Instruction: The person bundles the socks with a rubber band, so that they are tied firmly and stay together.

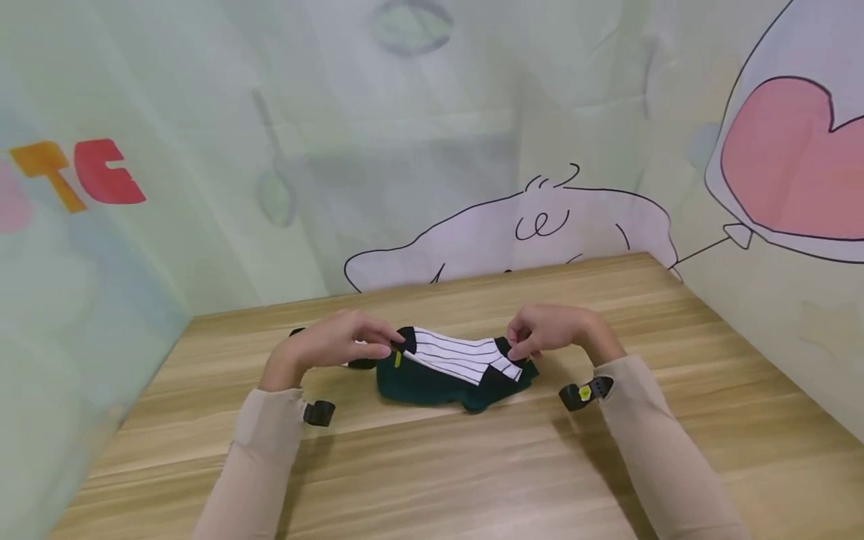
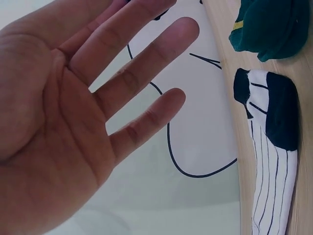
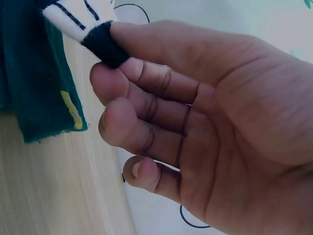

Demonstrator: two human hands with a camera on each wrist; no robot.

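Observation:
A white ankle sock with black stripes and black toe, heel and cuff is stretched sideways between both hands. My left hand pinches its black toe with thumb and forefinger; in the left wrist view the other fingers are spread. At the opposite end my right hand grips the black cuff between thumb and forefinger, the remaining fingers loosely bent. Dark green socks with yellow marks lie beneath it on the table. Another striped sock lies by them, mostly hidden under the left hand in the head view.
The wood-grain table carries the socks near its middle. Behind it and at both sides hangs a printed curtain with cartoon drawings. Black wrist straps sit on both of the person's beige sleeves.

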